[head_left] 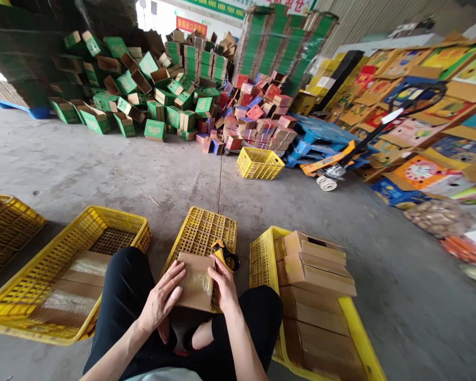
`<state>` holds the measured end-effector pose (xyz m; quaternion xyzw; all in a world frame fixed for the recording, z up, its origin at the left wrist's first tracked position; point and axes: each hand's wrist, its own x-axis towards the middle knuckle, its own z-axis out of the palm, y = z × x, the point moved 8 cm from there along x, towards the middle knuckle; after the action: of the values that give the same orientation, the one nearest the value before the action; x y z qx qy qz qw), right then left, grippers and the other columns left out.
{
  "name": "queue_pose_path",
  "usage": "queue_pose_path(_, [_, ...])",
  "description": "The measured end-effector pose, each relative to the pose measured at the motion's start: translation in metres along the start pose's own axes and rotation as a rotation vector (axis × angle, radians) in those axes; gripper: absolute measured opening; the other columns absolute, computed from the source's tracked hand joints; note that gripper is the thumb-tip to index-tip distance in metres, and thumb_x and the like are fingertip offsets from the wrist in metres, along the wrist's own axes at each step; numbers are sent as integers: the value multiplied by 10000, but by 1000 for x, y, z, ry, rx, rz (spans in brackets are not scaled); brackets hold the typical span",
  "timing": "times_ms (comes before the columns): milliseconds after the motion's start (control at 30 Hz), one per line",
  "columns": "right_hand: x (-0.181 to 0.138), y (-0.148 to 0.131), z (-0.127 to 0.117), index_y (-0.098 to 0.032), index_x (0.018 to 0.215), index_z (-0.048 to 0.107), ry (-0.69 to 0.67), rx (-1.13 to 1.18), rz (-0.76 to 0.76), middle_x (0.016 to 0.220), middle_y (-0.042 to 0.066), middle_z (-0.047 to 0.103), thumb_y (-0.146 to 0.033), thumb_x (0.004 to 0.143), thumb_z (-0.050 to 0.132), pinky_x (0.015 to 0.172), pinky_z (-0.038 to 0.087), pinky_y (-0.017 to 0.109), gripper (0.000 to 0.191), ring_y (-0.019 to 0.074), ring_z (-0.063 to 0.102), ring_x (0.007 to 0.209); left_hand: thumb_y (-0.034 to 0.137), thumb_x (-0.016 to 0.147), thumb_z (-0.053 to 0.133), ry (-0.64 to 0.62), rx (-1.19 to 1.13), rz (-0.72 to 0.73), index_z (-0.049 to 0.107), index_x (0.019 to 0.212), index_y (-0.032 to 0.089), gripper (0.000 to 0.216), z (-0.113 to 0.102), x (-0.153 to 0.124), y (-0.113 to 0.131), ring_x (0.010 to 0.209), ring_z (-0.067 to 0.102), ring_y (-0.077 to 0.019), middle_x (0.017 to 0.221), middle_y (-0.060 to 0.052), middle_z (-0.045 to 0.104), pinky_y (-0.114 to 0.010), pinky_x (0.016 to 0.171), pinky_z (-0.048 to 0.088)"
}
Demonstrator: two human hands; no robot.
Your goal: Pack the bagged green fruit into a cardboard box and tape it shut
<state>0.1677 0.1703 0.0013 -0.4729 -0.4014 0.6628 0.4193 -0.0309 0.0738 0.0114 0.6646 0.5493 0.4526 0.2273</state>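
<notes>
A small brown cardboard box (pixel 194 280) rests on an upturned yellow crate (pixel 206 230) between my knees. Clear tape shines across its top. My left hand (pixel 162 299) lies on the box's left side with fingers stretched flat. My right hand (pixel 222 283) presses the box's right edge, fingers together. A yellow and black tape dispenser (pixel 227 255) sits just beyond my right hand, touching the box's far corner.
A yellow crate (pixel 269 254) at my right holds stacked brown boxes (pixel 313 264). A yellow basket (pixel 115 225) at my left holds taped boxes. Another yellow crate (pixel 259 163), a pallet jack (pixel 329 169), and heaps of green and red cartons (pixel 174 100) stand farther back on the concrete floor.
</notes>
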Motion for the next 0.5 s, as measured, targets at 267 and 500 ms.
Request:
queue_pose_path(267, [-29, 1, 3, -398, 1565, 489, -6, -194, -127, 1646, -2, 471, -557, 956, 689, 1287, 313, 534, 661, 290, 376, 1562, 376, 1077, 509, 13, 18, -14, 544, 1541, 322, 469, 0, 3, 0, 1559, 370, -279, 1620, -52, 516, -514, 1255, 376])
queue_pose_path(500, [-60, 5, 3, -422, 1573, 461, -5, -235, -112, 1667, -36, 433, -531, 955, 709, 1311, 229, 546, 675, 277, 292, 1596, 410, 1071, 521, -19, 34, 7, 510, 1565, 310, 504, 1, 1, 1, 1563, 360, -292, 1639, -65, 486, -532, 1254, 368])
